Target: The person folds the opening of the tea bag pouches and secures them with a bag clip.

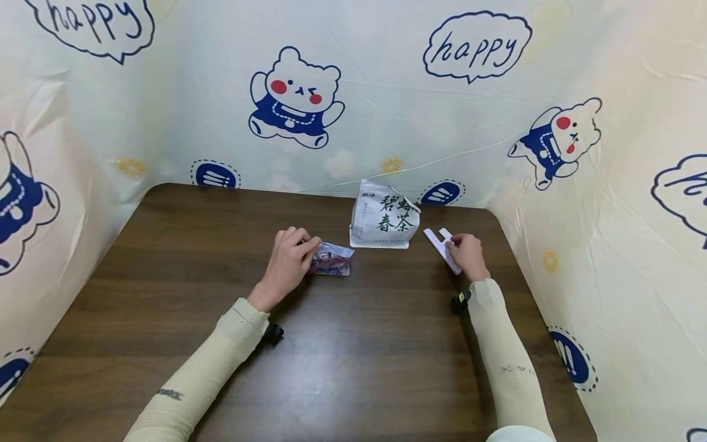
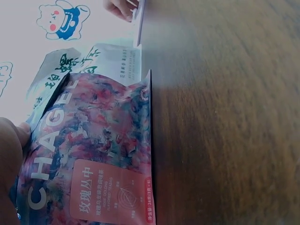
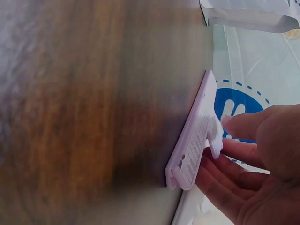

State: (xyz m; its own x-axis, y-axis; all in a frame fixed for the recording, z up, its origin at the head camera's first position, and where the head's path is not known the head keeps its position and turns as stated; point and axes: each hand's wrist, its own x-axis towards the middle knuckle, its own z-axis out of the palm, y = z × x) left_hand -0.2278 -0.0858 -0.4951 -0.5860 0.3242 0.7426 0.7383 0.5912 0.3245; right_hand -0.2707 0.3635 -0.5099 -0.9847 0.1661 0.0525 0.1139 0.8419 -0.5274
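Note:
My left hand (image 1: pixel 287 261) grips the top left part of a small, colourful tea pouch (image 1: pixel 331 259) that stands on the table. In the left wrist view the pouch (image 2: pixel 108 140) shows CHAGEE lettering and a pink label, with the thumb at its upper edge. At the right, my right hand (image 1: pixel 468 255) holds a pale lilac plastic piece (image 1: pixel 442 250) with two arms. The right wrist view shows the piece's (image 3: pixel 190 140) ridged face tilted near the table, thumb and fingers about its short white tab (image 3: pixel 215 136). Its exact kind is unclear.
A white tea bag (image 1: pixel 385 216) with green characters stands at the back between the hands. The brown wooden table (image 1: pixel 353 368) is bordered by a printed cloth (image 1: pixel 381 104) at the back and sides.

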